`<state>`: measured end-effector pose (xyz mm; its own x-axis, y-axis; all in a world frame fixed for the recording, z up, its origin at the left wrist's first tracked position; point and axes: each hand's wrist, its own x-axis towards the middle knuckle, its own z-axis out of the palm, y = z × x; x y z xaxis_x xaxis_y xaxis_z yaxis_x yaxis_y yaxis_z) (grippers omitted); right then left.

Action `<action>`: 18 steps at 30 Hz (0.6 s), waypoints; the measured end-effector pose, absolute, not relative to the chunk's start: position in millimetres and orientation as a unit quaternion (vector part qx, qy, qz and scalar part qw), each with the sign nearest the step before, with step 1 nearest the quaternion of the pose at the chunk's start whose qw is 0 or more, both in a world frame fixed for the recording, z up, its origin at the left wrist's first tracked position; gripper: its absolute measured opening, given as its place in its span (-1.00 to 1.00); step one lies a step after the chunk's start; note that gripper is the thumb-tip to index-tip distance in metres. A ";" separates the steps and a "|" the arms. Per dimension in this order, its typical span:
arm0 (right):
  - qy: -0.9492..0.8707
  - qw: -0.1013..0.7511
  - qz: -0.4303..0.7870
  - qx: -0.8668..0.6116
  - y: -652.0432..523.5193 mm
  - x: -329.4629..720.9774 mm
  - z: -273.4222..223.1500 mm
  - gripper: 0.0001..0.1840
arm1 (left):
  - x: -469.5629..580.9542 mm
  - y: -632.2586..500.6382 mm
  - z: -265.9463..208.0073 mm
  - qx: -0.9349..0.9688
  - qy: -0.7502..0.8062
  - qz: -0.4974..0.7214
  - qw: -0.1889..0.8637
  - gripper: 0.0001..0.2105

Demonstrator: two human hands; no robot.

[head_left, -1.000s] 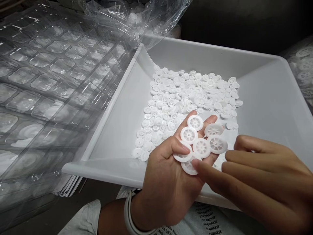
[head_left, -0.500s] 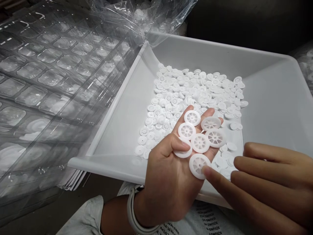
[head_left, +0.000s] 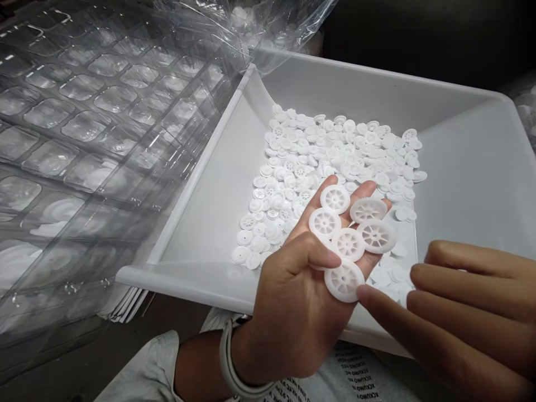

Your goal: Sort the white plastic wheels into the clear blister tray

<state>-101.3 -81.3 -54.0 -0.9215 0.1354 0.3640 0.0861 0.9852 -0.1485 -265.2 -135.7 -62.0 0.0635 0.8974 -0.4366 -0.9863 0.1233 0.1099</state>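
Dark background (head_left: 419,39) is closing off the far side; clear plastic sheets moulded with rounded pockets (head_left: 86,125) are lying to our left, whitish shapes (head_left: 108,177) showing through, contents unclear. Light grey, wide-mouthed plastic tray (head_left: 464,145) is standing before us. Progress, by our reckoning: a small batch is being gathered, six round white plastic spoked wheels (head_left: 347,245) lying in plain view on palm and fingers, part of another peeping from under the thumb; far more loose white plastic discs (head_left: 330,151) are lying in the tray, so most are going unpicked. Our left hand (head_left: 304,290) is cradling the batch above the tray, thumb bearing on it; our right hand (head_left: 469,304) is gripping nothing, one fingertip resting at the lowest wheel (head_left: 344,281). Wheels are looking slightly translucent, with broad rims and radiating spokes; one is showing a seemingly toothed edge
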 end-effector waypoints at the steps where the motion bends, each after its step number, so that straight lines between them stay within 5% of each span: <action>1: -0.978 0.188 0.066 -0.061 -81.3 -101.3 -53.9 -0.84 | -264.9 -136.4 -61.7 -0.098 0.215 0.654 0.719 -0.19; 8: -0.976 0.189 0.074 -0.080 -81.1 -101.6 -51.9 -0.98 | -264.3 -136.9 -62.8 -0.084 0.225 0.651 0.720 -0.21; 18: -0.977 0.188 0.059 -0.087 -82.4 -100.2 -53.6 -0.82 | -264.7 -138.5 -63.7 -0.054 0.216 0.656 0.721 -0.24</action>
